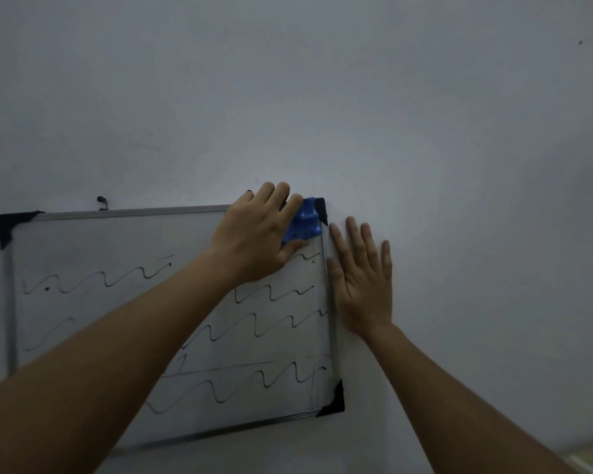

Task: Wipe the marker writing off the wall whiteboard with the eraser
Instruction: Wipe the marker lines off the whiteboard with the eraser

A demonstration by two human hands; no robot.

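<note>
A whiteboard [93,244] with a grey frame and black corner caps hangs on the wall. Several rows of wavy black marker lines [274,325] cross it, and the strip along its top is wiped bare. My left hand [257,234] grips a blue eraser [303,224] and holds it against the board's upper right corner. Fingers lie over the eraser's top and the thumb sits under it. My right hand [363,278] rests flat on the wall with straight, spread fingers, touching the board's right frame edge.
A pale grey wall [459,131] surrounds the board. A small dark hook [101,201] sticks out above the top frame at the left. A strip of lighter floor or ledge [589,460] shows at the bottom right.
</note>
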